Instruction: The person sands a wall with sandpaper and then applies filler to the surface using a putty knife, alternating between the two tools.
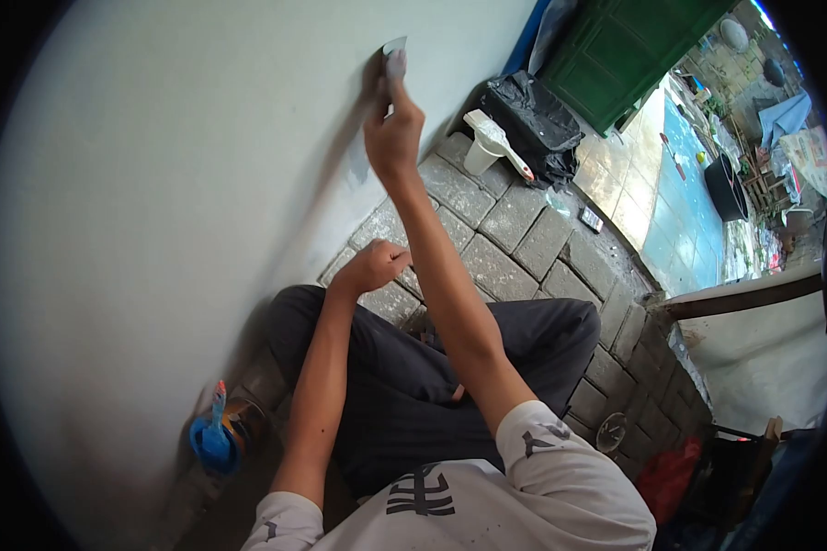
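Gripping the handle of a putty knife (395, 57) in the right hand (393, 133), fingers clamped around it, arm stretched out, and pressing the blade against the white wall (202, 184). Hanging the left hand (377, 266) just past the knee (294, 308), fingers curled into a loose fist with nothing visible in it, well apart from the right hand. Crouching on grey paving bricks (515, 230) beside the wall, with 1 blue container (213, 443) near the wall's foot and 1 white bucket (482, 151) standing just beside 1 black plastic bag (538, 119), near a green door (625, 46).
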`<state>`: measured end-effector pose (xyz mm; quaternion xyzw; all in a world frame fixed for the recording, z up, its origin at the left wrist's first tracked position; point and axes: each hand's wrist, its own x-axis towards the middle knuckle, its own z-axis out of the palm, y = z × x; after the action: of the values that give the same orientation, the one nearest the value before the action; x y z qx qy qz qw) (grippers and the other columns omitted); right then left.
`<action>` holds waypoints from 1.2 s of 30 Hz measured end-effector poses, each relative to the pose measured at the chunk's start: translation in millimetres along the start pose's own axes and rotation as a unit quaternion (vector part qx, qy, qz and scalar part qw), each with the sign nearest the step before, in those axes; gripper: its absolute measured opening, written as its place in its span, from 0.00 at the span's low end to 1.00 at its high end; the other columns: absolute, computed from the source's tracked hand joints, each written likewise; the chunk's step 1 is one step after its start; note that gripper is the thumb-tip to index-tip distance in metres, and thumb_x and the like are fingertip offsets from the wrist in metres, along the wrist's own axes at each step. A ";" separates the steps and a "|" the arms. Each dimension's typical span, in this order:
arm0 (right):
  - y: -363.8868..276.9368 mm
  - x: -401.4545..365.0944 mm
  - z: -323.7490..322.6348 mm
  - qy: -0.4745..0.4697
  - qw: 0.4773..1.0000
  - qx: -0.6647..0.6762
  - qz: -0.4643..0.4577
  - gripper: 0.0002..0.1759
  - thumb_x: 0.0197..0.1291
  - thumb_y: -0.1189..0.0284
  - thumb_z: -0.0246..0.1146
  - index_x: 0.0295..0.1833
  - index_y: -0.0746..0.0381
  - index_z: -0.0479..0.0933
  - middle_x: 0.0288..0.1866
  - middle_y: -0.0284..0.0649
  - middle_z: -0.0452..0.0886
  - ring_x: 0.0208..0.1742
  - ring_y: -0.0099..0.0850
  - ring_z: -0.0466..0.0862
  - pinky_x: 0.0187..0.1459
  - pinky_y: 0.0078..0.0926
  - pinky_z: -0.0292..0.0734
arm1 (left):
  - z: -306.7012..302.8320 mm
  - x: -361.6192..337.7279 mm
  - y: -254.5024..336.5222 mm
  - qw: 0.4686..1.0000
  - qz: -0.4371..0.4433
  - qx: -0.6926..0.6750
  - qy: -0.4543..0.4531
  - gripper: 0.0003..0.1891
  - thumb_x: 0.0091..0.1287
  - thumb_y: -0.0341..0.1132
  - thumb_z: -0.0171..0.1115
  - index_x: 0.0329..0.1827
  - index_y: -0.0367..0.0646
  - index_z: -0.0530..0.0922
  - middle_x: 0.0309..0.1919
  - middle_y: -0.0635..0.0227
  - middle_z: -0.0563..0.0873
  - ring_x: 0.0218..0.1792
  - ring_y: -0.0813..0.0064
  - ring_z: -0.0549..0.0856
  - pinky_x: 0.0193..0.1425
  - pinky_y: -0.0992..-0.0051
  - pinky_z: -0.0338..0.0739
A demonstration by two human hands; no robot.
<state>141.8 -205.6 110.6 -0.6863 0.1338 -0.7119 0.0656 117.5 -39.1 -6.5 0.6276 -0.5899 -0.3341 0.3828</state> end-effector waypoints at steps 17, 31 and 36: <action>-12.9 -25.1 -27.6 -0.125 0.933 0.042 0.334 0.22 0.75 0.76 0.55 0.71 0.70 0.72 0.29 0.60 0.80 0.23 0.29 0.70 0.29 0.32 0.72 | -2.6 -2.3 10.0 1.000 -0.026 0.006 0.008 0.16 0.68 0.36 0.60 0.30 0.27 0.76 0.20 0.44 0.75 0.21 0.74 0.69 0.31 0.61 0.71; -26.0 -33.1 -19.8 -0.113 0.912 0.065 0.389 0.22 0.76 0.76 0.52 0.71 0.72 0.70 0.49 0.68 0.83 0.52 0.59 0.85 0.50 0.41 0.81 | 1.2 1.3 -8.6 0.995 -0.019 0.096 0.035 0.16 0.66 0.38 0.62 0.26 0.32 0.80 0.30 0.43 0.85 0.36 0.40 0.85 0.42 0.53 0.79; -25.2 -22.8 -18.0 -0.163 0.884 0.014 0.437 0.21 0.76 0.75 0.52 0.69 0.73 0.71 0.46 0.68 0.83 0.47 0.59 0.87 0.46 0.43 0.80 | 6.0 -0.3 -14.9 0.992 0.054 0.078 0.079 0.17 0.64 0.41 0.67 0.27 0.33 0.82 0.24 0.44 0.82 0.29 0.42 0.83 0.39 0.54 0.79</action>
<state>127.2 -173.3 95.4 -0.6640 0.3971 -0.4907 0.4007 119.5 -39.1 -22.4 0.6470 -0.6153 -0.2156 0.3954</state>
